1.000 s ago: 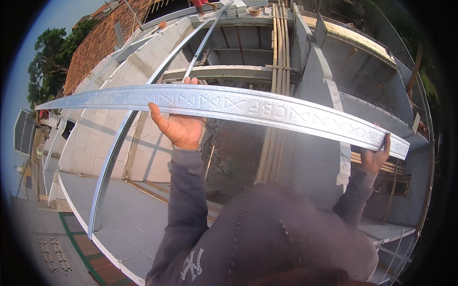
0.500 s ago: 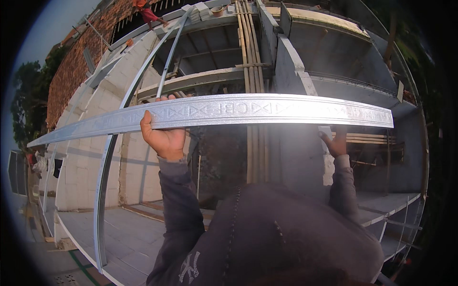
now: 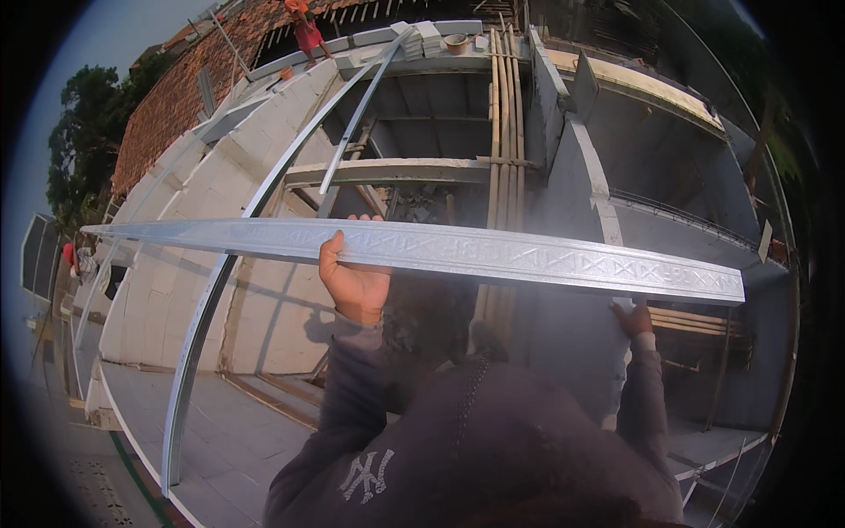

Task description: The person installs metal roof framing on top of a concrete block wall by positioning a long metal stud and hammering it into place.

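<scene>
Head view: a long metal beam (image 3: 528, 257) is held in front of pale block walls (image 3: 158, 308), pinched by thumb and fingers of the left hand (image 3: 359, 289). The right hand (image 3: 633, 319) is partly hidden by the beam; its grip cannot be told.

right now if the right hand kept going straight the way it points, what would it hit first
Most likely the metal strip: the right hand points up the picture at its lower edge. Depth is unclear, and they may already touch.
</scene>
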